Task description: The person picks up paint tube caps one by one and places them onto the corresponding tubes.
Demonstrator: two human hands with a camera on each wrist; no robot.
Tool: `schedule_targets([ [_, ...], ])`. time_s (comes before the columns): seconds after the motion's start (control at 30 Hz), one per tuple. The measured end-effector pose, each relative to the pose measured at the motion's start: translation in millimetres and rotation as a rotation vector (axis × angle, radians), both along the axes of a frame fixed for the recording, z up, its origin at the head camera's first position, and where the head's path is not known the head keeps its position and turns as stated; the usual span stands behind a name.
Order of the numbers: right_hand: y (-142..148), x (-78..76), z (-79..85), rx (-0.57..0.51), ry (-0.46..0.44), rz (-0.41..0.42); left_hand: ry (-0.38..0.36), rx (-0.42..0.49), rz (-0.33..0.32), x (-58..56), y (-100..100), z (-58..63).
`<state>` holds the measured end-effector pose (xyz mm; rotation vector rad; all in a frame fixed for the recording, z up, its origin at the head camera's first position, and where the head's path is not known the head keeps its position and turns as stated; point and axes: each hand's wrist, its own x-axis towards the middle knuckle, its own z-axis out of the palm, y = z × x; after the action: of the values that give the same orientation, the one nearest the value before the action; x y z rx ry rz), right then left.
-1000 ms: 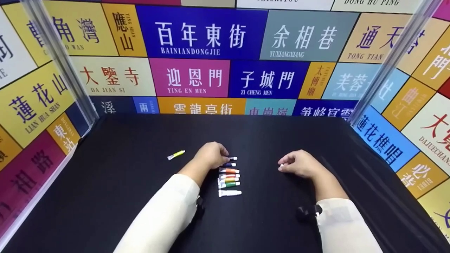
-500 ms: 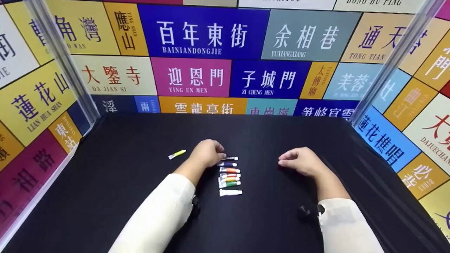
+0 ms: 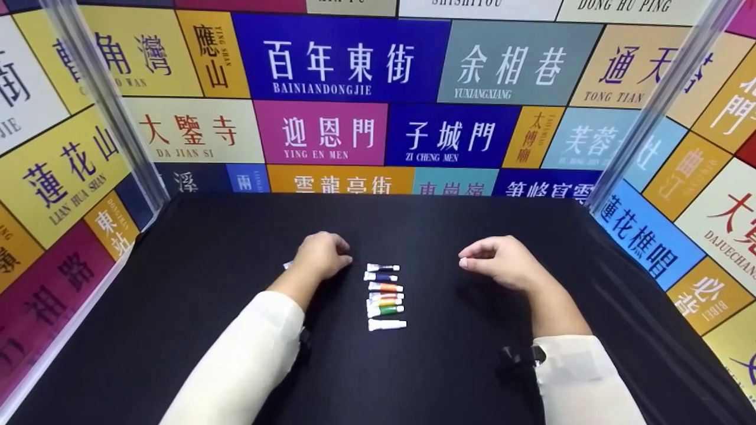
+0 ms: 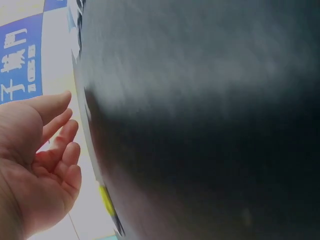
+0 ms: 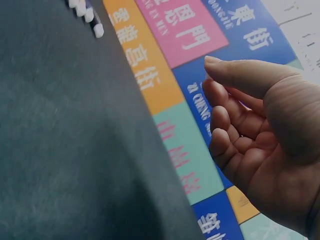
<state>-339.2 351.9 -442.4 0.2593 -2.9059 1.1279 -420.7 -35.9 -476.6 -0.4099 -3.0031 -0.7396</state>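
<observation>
My left hand [image 3: 323,255] hovers left of a column of small paint tubes, its fingers loosely bent and nothing between them in the left wrist view. A yellow paint tube [image 4: 106,201] lies near it; in the head view the hand covers most of that tube. The column runs from a dark tube [image 3: 384,268] at the far end through a dark blue tube [image 3: 381,277], an orange tube [image 3: 387,288] and a green tube [image 3: 387,310] to a white tube [image 3: 387,324]. Right of them, my right hand [image 3: 501,261] is raised with thumb and fingertips close together, holding nothing visible.
A black cloth [image 3: 437,366] covers the table. Printed panels [image 3: 342,56] with large characters stand behind it and on both sides, with clear corner posts [image 3: 644,118]. Red and yellow-orange tubes lie close together between the orange and green ones.
My left hand has drawn away leftward from the dark tube at the column's far end, now over the yellow tube's spot. The right hand has shifted slightly up and left.
</observation>
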Motion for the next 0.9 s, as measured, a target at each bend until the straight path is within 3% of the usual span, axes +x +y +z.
schedule_targets([
  [0.37,-21.5,16.1,23.7,-0.083,0.052,0.095,-0.058,-0.022,0.073,-6.8,-43.0,-4.0],
  [0.67,-39.7,34.5,48.4,-0.127,0.101,0.195,-0.119,0.068,0.061,-5.5,-72.7,-6.4],
  [0.9,-45.8,45.6,57.7,-0.138,0.127,0.226,-0.160,0.093,0.108,-2.4,-86.3,-9.1],
])
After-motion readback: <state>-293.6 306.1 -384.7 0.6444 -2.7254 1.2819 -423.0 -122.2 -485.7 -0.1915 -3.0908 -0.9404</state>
